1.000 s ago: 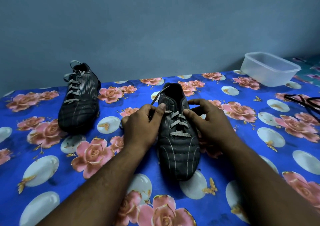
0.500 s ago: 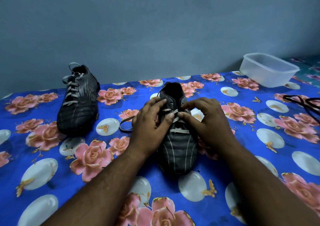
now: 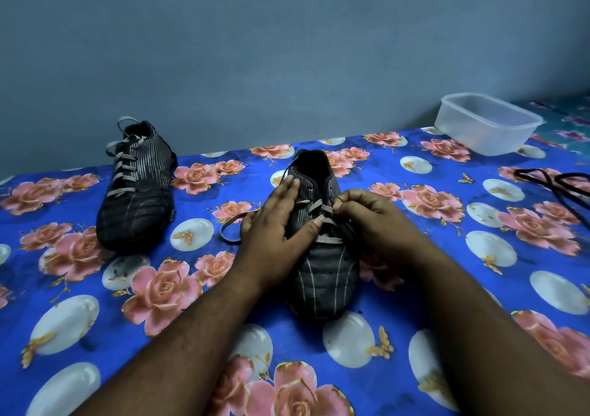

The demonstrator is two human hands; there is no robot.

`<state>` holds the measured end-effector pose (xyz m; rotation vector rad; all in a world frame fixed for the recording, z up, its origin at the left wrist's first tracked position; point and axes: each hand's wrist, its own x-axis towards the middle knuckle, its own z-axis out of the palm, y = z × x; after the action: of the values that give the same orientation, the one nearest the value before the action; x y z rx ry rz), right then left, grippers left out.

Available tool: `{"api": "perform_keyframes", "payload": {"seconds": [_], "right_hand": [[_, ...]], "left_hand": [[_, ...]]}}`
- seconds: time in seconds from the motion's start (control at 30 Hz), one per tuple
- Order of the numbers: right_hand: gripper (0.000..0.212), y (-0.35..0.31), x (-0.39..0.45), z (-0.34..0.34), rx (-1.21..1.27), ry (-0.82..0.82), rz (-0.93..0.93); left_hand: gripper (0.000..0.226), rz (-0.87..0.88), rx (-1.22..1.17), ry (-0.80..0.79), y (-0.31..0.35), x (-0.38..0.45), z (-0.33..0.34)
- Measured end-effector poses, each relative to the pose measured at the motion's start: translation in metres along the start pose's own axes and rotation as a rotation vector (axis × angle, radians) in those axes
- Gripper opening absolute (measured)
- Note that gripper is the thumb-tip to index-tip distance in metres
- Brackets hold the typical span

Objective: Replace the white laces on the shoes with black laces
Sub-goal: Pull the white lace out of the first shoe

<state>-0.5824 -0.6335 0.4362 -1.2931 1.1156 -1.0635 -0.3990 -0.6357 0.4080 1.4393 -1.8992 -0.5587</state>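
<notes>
We see the near dark striped football shoe [image 3: 319, 265] at centre on the blue floral cloth [image 3: 79, 335]. Our left hand [image 3: 274, 227] lies flat on its side, fingers straight, thumb on the white lace [image 3: 321, 208]. Our right hand [image 3: 370, 217] pinches that lace at an eyelet. Loose lace end [image 3: 230, 227] trails left. Second laced dark shoe [image 3: 137, 185] far left. Black laces [image 3: 555, 182] right edge, near clear plastic tub [image 3: 485, 125].

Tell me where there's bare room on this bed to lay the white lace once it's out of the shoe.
The widest free patch of the floral sheet lies right of the near shoe, short of the black laces and the plastic tub. Another lies near-left, below the far shoe. It is crowded between the shoes, where the left hand and a loose lace end sit.
</notes>
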Motion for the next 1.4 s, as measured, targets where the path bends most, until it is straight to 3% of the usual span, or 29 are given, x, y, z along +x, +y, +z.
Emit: {"api": "perform_keyframes", "payload": {"seconds": [0.17,0.27,0.37,0.5,0.57,0.73,0.9,0.97,1.1,1.27,1.4], "right_hand": [[0.017,-0.003,-0.001,0.000,0.102,-0.004,0.031],[0.028,0.006,0.000,0.000,-0.261,0.111,-0.192],[0.023,0.008,0.001,-0.002,-0.624,0.206,-0.417],[0.013,0.007,0.005,-0.003,-0.769,0.266,-0.502],[0.009,0.009,0.005,-0.003,-0.688,0.242,-0.442],[0.020,0.003,-0.001,-0.002,0.018,0.032,-0.058],[0.012,-0.004,-0.003,-0.001,0.098,-0.050,-0.044],[0.021,-0.001,-0.003,0.001,-0.097,0.045,-0.153],[0.031,0.006,-0.001,0.001,-0.712,0.261,-0.391],[0.019,0.005,0.001,0.000,-0.866,0.311,-0.486],[0.010,0.008,0.004,-0.008,-0.713,0.230,-0.397]], "left_hand": [[0.083,-0.003,-0.004,-0.006,-0.001,0.001,0.000],[0.089,-0.002,-0.016,0.001,-0.002,0.000,0.000],[0.092,-0.008,-0.011,0.000,-0.002,0.000,0.000],[0.089,-0.013,-0.015,0.007,-0.003,0.000,0.001],[0.092,-0.012,-0.012,0.003,-0.003,0.000,0.001],[0.088,-0.005,0.010,-0.005,-0.004,0.001,0.002],[0.082,-0.009,0.012,-0.020,-0.006,0.001,0.003],[0.080,-0.012,0.013,-0.017,-0.006,0.001,0.003],[0.084,-0.017,0.016,-0.015,-0.005,0.001,0.003],[0.092,-0.022,0.009,-0.014,-0.003,0.000,0.002],[0.092,-0.020,0.011,-0.006,-0.002,0.000,0.002]]}}
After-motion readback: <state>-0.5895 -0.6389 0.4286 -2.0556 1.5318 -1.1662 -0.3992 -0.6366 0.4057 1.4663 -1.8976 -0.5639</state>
